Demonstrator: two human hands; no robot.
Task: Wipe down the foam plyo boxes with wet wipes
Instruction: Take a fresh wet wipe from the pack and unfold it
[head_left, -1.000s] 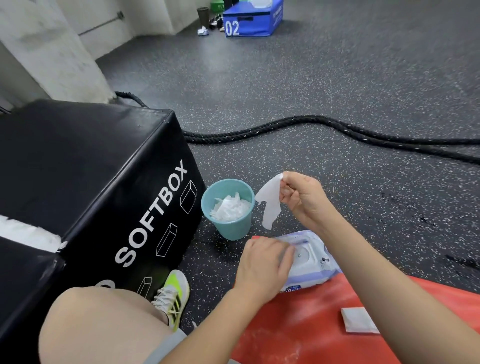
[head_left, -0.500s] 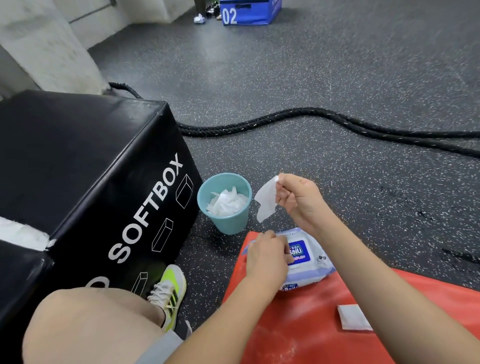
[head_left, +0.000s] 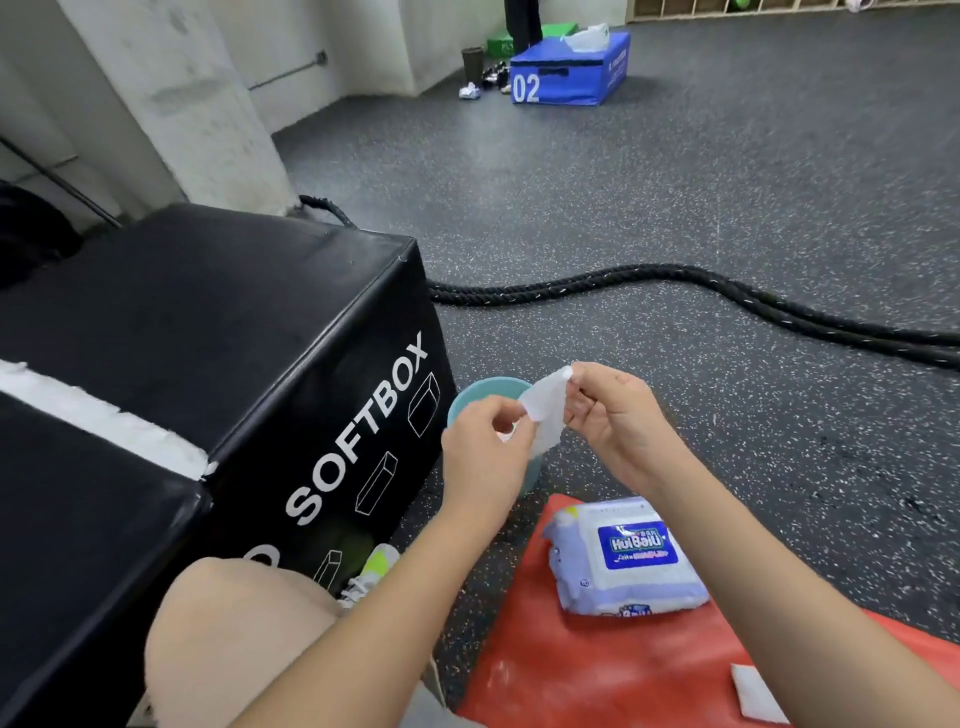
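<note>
Speckled gym floor (head_left: 675, 197), both hands, left (head_left: 485, 447) and right (head_left: 615, 421), pinching one wet wipe (head_left: 545, 410) above a teal bucket (head_left: 478, 392), black foam box (head_left: 218, 332) just left, wipe pack (head_left: 623, 556) on red mat (head_left: 597, 670)

The plyo box (head_left: 208, 332) is showing black with white SOFTBOX lettering. The wet wipe (head_left: 543, 410) is looking white, the bucket (head_left: 472, 392) teal, the wipes pack (head_left: 623, 556) lavender with a blue label, the mat (head_left: 597, 670) red, the floor (head_left: 675, 197) dark grey with pale speckles.

Bare forearms and knee, grey shorts (head_left: 415, 709), a white-and-neon-yellow laced sneaker (head_left: 371, 571)
</note>
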